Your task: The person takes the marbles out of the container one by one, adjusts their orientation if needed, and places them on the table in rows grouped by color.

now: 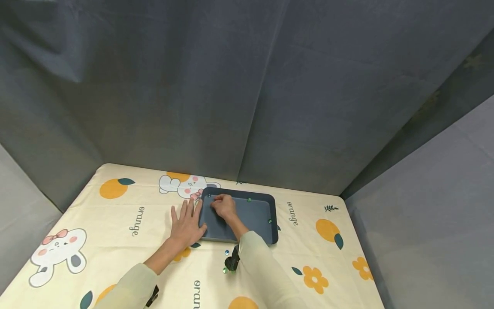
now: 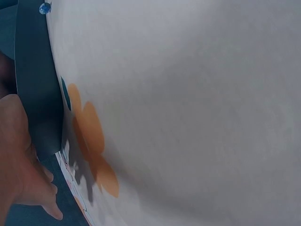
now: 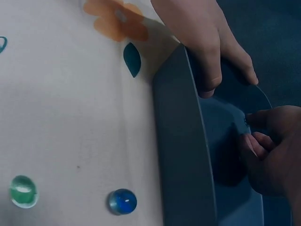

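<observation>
A dark blue-grey rectangular tray lies on the patterned tablecloth. Left of it my left hand rests with fingers spread, its thumb over the tray's near-left rim. My right hand reaches down into the tray's left part, fingers bent. In the right wrist view a small dark marble shows right at a fingertip of the right hand; I cannot tell whether the fingers pinch it. Inside the tray are a marble near the far-left corner, a green marble at the far side and another green marble at right.
On the cloth in front of the tray lie a blue marble and a green marble, close to the black wrist camera on the right arm. Grey curtains enclose the table at the back and sides.
</observation>
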The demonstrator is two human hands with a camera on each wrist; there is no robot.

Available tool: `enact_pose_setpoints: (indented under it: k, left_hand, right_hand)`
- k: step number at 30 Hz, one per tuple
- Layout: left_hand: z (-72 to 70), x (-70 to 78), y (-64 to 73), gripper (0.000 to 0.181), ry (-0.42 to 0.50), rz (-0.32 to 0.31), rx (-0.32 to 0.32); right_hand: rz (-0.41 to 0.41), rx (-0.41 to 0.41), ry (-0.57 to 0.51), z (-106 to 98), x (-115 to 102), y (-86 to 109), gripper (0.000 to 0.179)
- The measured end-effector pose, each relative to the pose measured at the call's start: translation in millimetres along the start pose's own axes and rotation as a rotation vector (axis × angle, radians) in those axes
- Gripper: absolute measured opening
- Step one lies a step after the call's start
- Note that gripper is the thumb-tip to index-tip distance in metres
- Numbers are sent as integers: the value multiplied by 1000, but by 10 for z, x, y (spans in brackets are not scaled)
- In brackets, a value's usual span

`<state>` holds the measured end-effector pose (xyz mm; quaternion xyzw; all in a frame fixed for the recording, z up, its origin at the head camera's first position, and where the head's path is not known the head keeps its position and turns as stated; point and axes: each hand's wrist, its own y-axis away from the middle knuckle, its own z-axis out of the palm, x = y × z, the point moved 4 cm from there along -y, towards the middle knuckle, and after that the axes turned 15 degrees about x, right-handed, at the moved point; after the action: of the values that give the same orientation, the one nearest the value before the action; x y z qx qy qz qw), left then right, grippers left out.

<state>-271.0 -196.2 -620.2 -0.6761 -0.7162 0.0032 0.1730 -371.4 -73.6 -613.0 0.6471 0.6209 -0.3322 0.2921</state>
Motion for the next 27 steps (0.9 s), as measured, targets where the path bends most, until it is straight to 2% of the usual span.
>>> enact_pose_setpoints:
  k: [9, 18, 27]
  left_hand:
    - [4, -16, -5, 85, 2, 2, 8]
    - [1, -13, -13, 86, 12, -2, 14]
    - [3, -2, -7, 84, 25, 1, 15]
  right_hand:
    - [-32, 38, 104, 60, -89, -47, 18]
    - [-41, 45, 127, 107, -113, -76, 19]
    - [-10, 40, 144, 164, -103, -101, 21]
